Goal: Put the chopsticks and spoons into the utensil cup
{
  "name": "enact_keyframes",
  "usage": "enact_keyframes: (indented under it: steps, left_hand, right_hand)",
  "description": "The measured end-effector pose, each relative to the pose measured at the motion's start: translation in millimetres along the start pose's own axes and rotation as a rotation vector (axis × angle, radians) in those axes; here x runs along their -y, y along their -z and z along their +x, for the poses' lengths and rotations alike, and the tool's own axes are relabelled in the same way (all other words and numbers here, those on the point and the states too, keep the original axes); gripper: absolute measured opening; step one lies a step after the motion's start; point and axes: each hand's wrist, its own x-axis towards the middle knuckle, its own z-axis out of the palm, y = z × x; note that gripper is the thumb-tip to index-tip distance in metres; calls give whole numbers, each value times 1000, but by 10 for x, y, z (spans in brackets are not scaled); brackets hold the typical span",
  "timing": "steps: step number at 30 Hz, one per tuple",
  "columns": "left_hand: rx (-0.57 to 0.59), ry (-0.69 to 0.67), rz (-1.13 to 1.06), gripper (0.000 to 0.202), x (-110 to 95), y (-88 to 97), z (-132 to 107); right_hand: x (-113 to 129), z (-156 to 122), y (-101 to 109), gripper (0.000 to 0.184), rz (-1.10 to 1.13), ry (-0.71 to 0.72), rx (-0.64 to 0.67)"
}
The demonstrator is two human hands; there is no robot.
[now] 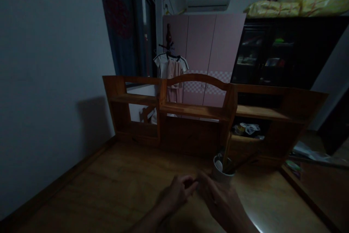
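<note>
My left hand is low in the middle of the head view, above the wooden desktop. Its thumb and forefinger are pinched together, pointing at my other hand. My right hand meets it from the right, fingers closed and slightly blurred, so the fingertips of both hands come together. Whatever sits between the fingertips is too dark and small to make out. Just behind my right hand stands a white cup, with several long, thin sticks or brush-like tools leaning in it.
A wooden shelf unit runs along the desk's far side. On its lower right, a clear plastic bag is visible. A white wall bounds the left. Beyond stand a pink wardrobe and a dark cabinet. The light is dim.
</note>
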Motion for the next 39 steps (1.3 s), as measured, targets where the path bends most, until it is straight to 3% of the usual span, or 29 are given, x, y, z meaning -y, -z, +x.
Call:
enact_keyframes:
  steps: [3,7,11,15,20,28,32,35,39]
  left_hand:
    - [28,32,7,40,-1,-31,-63]
    - [61,-2,-124,37,62,-38,-7]
    - [106,20,-288,31,80,6,61]
    - [93,94,-313,34,42,40,52]
    - [206,95,-351,34,18,16,46]
    - [301,140,-486,51,138,17,106]
    - [321,156,-345,57,190,15,73]
    - [313,139,-143,46,156,24,39]
    - [180,-70,224,27,16,79,-17]
  right_hand:
    - [-49,-60,-239,47,24,-10,30]
    - [-71,-96,-386,45,30,-61,13]
    - [-127,-151,-472,45,83,-165,21]
    - [-166,-229,-554,47,195,-269,-4]
    - [-145,-251,-628,36,455,-318,-70]
    - [-150,-238,-636,26,586,-410,-133]
    - [-165,-234,-604,27,564,-505,-187]
    - [-215,-239,-628,31,563,-538,-220]
    - [-263,-242,-663,34,570,-556,-237]
